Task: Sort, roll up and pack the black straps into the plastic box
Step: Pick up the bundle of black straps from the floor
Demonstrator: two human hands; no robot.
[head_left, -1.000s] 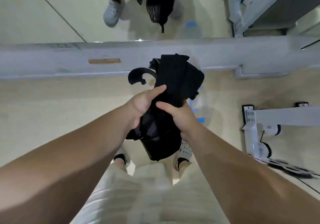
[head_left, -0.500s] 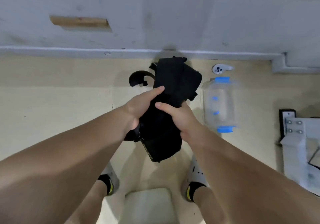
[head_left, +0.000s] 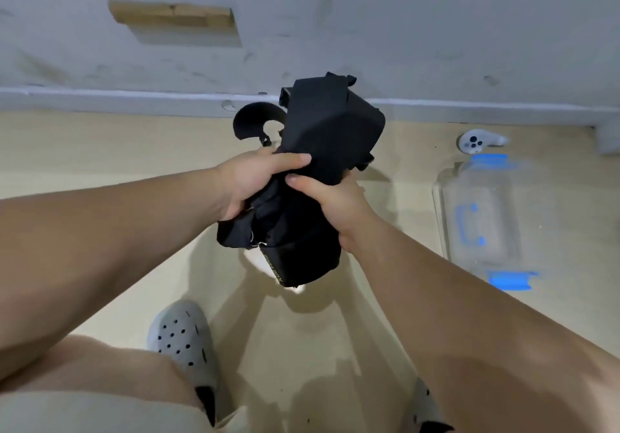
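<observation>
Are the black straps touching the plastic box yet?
Apart. The head view shows the left hand and right hand gripping the straps, with bare floor between them and the box.

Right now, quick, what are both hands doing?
Left hand: closed, gripping the bundle of black fabric straps.
Right hand: closed, gripping the same bundle from the other side.

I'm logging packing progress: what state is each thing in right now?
Bundle of black fabric straps: bunched, held above the floor.
Left hand: grips the bundle.
Right hand: grips the bundle.
Clear plastic box with blue clips: on the floor, lid seemingly on.
White handheld controller: lying by the wall.
</observation>
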